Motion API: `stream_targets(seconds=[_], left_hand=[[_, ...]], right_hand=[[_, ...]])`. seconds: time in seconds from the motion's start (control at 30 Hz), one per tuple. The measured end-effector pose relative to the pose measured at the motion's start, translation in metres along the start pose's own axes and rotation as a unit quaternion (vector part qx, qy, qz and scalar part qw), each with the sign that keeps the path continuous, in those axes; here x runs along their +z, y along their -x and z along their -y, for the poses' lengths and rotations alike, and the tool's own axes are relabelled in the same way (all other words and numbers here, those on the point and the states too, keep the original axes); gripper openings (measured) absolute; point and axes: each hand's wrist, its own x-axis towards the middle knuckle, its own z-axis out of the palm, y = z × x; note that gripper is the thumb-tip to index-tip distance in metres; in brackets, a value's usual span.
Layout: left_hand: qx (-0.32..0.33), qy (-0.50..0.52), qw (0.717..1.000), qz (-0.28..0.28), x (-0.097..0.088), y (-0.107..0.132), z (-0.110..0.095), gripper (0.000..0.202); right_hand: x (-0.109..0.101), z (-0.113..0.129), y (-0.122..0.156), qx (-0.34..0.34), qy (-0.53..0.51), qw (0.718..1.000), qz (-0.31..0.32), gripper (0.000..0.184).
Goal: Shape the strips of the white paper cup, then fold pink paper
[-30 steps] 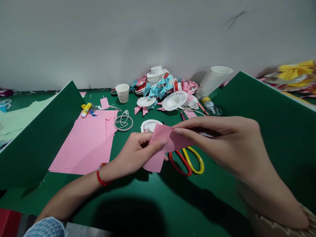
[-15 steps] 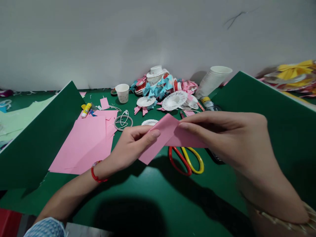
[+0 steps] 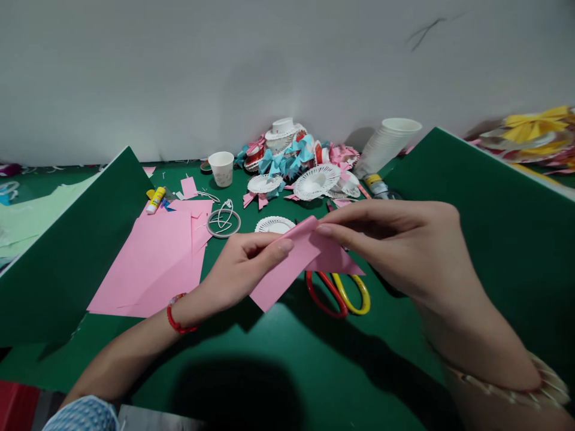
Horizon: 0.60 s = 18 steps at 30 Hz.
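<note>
A small pink paper piece (image 3: 294,263), folded along a crease, hangs above the green table between both hands. My left hand (image 3: 240,272) pinches its left part with thumb and fingers; a red bracelet sits on that wrist. My right hand (image 3: 404,245) pinches the paper's top fold with fingertips pressed together. Right under the paper lie scissors (image 3: 344,293) with one red and one yellow handle.
Large pink paper sheets (image 3: 155,263) lie at left beside a glue stick (image 3: 155,200) and a tape ring (image 3: 223,222). White paper cups (image 3: 221,168), a cup stack (image 3: 386,146) and a pile of paper craft hats (image 3: 291,158) stand at the back. Green dividers (image 3: 494,221) rise on both sides.
Both hands turned and refolded the pink paper; its free corner swung from pointing down to down-left, and the hands lifted slightly, then settled.
</note>
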Motion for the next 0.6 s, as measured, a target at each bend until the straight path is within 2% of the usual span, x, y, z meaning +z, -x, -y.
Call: stream_targets(seconds=[0.13, 0.37, 0.5, 0.6], left_hand=[[0.003, -0.014, 1.000, -0.025, -0.002, 0.000, 0.001, 0.032], [-0.009, -0.035, 0.999, 0.008, -0.004, -0.001, 0.000, 0.036], [-0.029, -0.015, 0.999, -0.033, -0.007, -0.001, -0.007, 0.034], [-0.039, -0.006, 0.998, -0.054, -0.009, -0.001, -0.011, 0.033]], right_hand=[[-0.001, -0.002, -0.001, 0.013, -0.018, 1.000, 0.002, 0.005], [0.002, 0.002, -0.001, 0.012, -0.059, 0.998, 0.007, 0.004], [0.000, -0.002, -0.001, 0.031, -0.061, 0.997, -0.021, 0.003], [-0.001, -0.005, -0.002, 0.047, -0.086, 0.995, -0.006, 0.003]])
